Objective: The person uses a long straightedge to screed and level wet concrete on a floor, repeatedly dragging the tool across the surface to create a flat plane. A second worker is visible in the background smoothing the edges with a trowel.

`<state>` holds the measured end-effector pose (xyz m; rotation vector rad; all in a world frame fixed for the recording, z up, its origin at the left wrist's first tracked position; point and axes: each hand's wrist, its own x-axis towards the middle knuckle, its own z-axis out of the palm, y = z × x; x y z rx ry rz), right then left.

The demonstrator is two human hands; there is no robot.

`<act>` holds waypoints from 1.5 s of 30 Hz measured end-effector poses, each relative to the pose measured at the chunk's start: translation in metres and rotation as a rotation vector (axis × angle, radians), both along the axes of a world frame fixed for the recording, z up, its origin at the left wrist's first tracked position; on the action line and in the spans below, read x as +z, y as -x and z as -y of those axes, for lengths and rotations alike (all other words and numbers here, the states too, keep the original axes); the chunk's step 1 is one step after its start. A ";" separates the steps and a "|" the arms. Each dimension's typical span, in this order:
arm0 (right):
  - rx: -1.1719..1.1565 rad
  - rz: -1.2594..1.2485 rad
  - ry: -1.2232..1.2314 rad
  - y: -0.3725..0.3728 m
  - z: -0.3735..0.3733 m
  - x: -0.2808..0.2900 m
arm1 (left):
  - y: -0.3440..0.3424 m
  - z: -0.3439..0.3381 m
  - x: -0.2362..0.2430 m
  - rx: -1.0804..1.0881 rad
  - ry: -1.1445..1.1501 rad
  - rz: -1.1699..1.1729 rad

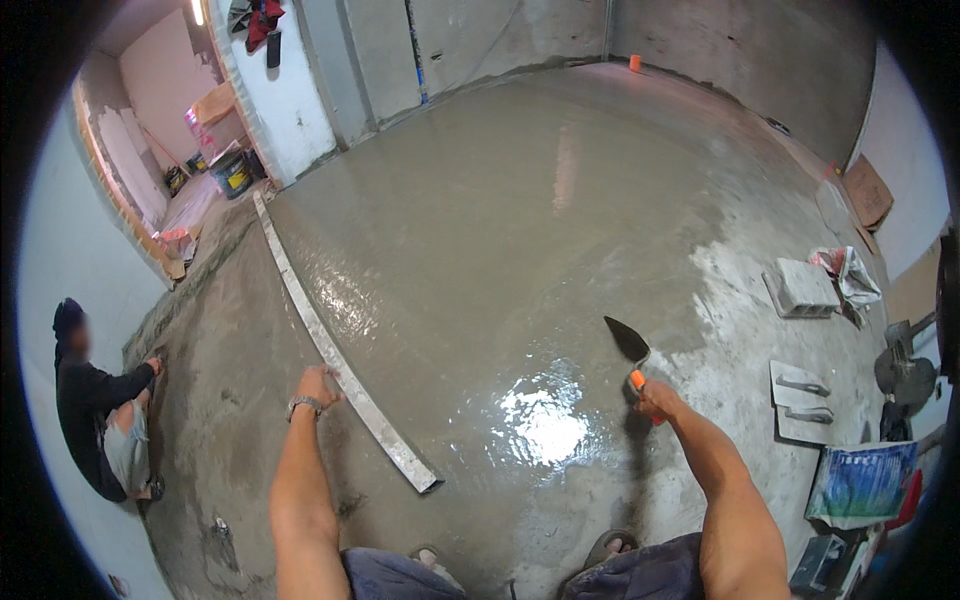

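My right hand [658, 400] is closed round the orange handle of a pointed trowel [628, 342]. The dark blade points forward and left, above wet grey cement [480, 260]. A long pale straightedge [330, 345] lies across the floor at left, slanting from the doorway toward my feet. My left hand [317, 385], with a watch at the wrist, is beside the straightedge's left edge. Its fingers look loosely bent and apart, with nothing seen in them; whether they touch the straightedge I cannot tell.
A person in dark clothes [105, 400] crouches by the left wall. At right are a concrete block [803, 288], two finishing trowels [803, 400] on a pale board and a blue-green sack [862, 483]. A dark bucket [232, 175] stands in the doorway. An orange object [635, 63] sits by the far wall.
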<state>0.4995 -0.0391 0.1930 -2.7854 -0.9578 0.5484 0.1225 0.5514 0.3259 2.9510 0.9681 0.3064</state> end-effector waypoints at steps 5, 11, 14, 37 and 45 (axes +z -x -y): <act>0.033 -0.059 0.119 0.016 -0.012 0.034 | -0.028 0.026 0.024 0.359 0.350 -0.082; 0.043 -0.056 0.066 0.016 -0.012 0.032 | -0.036 0.023 0.020 0.043 0.350 0.145; 0.051 -0.027 0.050 0.012 -0.007 0.019 | -0.057 0.027 0.030 0.061 0.316 -0.046; -0.037 -0.078 -0.009 0.009 -0.005 -0.002 | 0.017 0.340 0.182 -1.311 1.351 -0.956; -0.071 -0.191 0.025 0.009 -0.012 0.009 | -0.041 0.357 0.254 -1.119 1.141 -0.311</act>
